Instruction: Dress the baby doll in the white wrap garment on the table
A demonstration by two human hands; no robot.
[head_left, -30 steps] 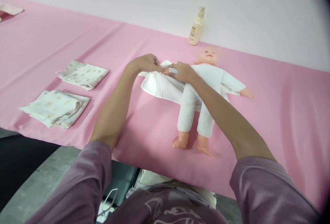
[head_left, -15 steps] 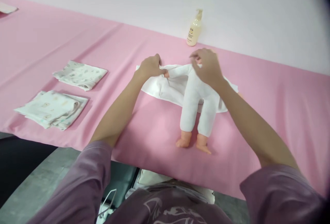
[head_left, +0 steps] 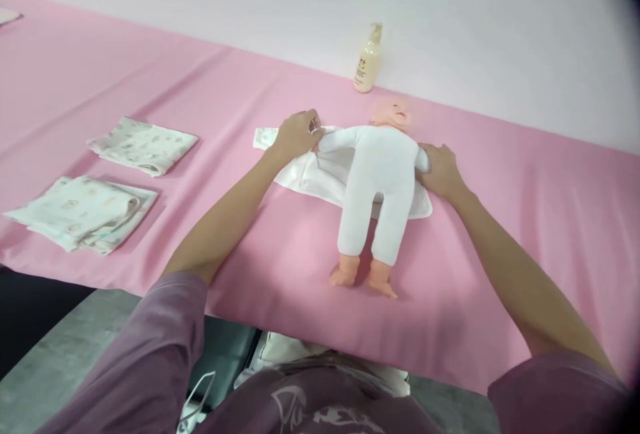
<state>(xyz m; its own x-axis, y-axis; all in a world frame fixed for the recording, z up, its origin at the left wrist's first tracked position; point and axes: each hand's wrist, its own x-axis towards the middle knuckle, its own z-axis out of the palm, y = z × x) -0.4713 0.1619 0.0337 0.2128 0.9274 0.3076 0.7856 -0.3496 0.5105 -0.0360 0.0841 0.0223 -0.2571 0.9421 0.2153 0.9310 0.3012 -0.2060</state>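
Head view: the baby doll [head_left: 383, 161], probably light and soft, holds best by its padded arms [head_left: 340, 139], right hand [head_left: 440, 169] gripping one, left hand [head_left: 299, 134] at the other, hold unclear.

L hand [head_left: 299, 134] at doll's [head_left: 384, 161] one wrist, R hand [head_left: 440, 171] round other arm; doll face-up w/ white garment [head_left: 320, 174] under, on pink cloth [head_left: 280, 241]. Bottle [head_left: 367, 69] upright nr head.

a baby-care practice room, by the look: doll [head_left: 386, 161], folded cloths [head_left: 145, 145] and pump bottle [head_left: 367, 73] on a pink-draped table [head_left: 283, 247].
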